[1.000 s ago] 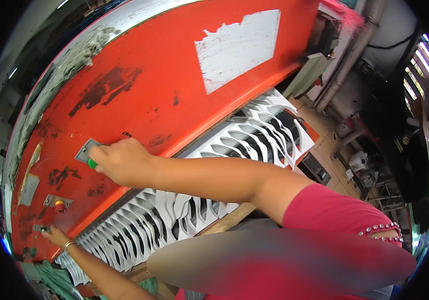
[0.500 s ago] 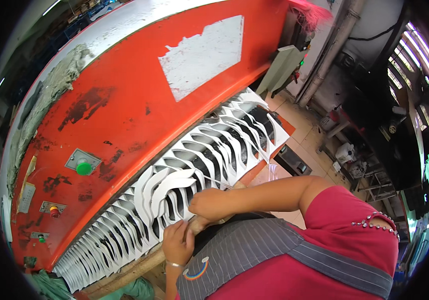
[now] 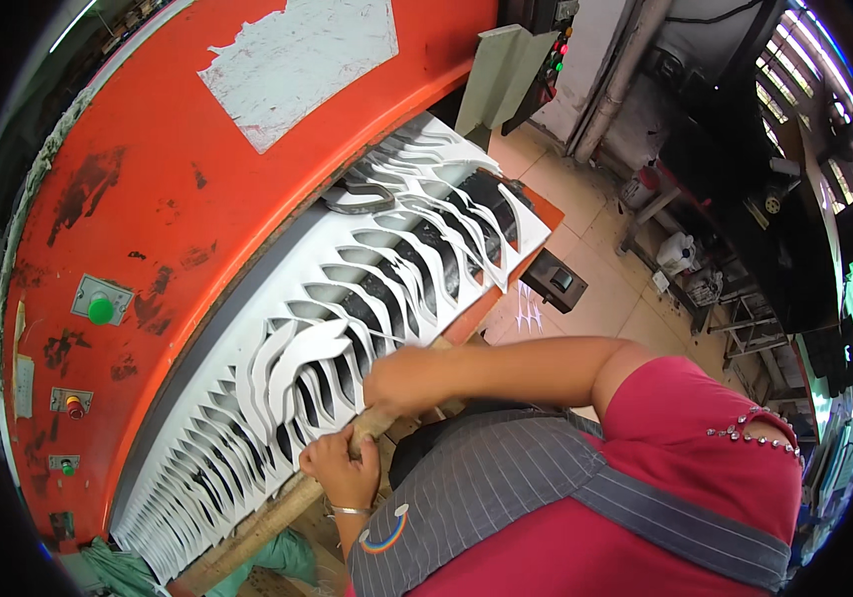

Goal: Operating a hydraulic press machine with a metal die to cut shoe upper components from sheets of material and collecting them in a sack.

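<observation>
Across the machine's bed lies a large white sheet (image 3: 292, 289), cut into many curved strips that stand up in a row. Several thicker curved white pieces (image 3: 312, 343) are bunched near its middle. My right hand (image 3: 394, 383), blurred, is closed low over the sheet's near edge; what it holds, if anything, is hidden. Just left of it and nearer me, my left hand (image 3: 342, 470) has its thumb and fingers bent around the wooden bar (image 3: 372, 424) along the bed's front.
Beyond the sheet rises the machine's red panel (image 3: 168, 199) with a green button (image 3: 100, 309). A dark hook-shaped metal piece (image 3: 362, 201) sits at the sheet's far edge. A black pedal box (image 3: 556, 280) stands on the tiled floor (image 3: 605, 254). Green cloth (image 3: 282, 562) lies below the bar.
The view has shifted, and more of the sheet's far side and the hook-shaped piece now show below the red panel. My left hand sits slightly farther left; my right hand has blurred.
</observation>
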Motion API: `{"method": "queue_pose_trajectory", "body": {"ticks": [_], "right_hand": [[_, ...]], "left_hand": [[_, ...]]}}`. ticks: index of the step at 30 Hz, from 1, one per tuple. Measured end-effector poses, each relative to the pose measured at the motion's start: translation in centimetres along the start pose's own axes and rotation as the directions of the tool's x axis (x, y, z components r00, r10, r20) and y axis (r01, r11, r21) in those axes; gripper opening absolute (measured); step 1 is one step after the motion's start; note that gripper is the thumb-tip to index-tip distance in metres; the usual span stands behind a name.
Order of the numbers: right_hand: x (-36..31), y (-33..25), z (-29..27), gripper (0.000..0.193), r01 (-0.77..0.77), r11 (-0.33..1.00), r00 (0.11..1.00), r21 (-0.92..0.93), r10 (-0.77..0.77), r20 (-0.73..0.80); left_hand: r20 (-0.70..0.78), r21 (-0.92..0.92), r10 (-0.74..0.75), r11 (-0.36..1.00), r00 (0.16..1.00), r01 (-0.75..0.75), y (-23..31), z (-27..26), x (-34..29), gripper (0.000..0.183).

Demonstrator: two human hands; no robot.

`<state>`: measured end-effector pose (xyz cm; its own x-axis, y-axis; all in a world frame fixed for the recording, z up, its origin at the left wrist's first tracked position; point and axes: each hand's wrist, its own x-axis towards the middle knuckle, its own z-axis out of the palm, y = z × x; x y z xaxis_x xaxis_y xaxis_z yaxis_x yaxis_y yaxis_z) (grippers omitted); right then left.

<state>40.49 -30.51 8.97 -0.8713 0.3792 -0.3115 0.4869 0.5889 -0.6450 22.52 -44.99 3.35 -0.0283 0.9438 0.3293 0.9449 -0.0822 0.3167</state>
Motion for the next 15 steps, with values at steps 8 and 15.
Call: {"method": "queue_pose_trajectory", "body": {"ticks": [8, 15], "right_hand": [[-1.1, 14.4, -7.6, 0.060, -0.417, 0.893, 0.563, -0.168, 0.109, -0.819], [0.5, 14.3, -3.8, 0.058, -0.181, 0.982, 0.573, -0.044, 0.069, -0.816]], "left_hand": [[0.257, -0.163, 0.016, 0.986, 0.966, 0.027, 2.0, -3.9, 0.4, 0.014], [0.200, -0.513, -0.197, 0.814, 0.960, 0.274, 1.1, -1.8, 13.9, 0.018]]}}
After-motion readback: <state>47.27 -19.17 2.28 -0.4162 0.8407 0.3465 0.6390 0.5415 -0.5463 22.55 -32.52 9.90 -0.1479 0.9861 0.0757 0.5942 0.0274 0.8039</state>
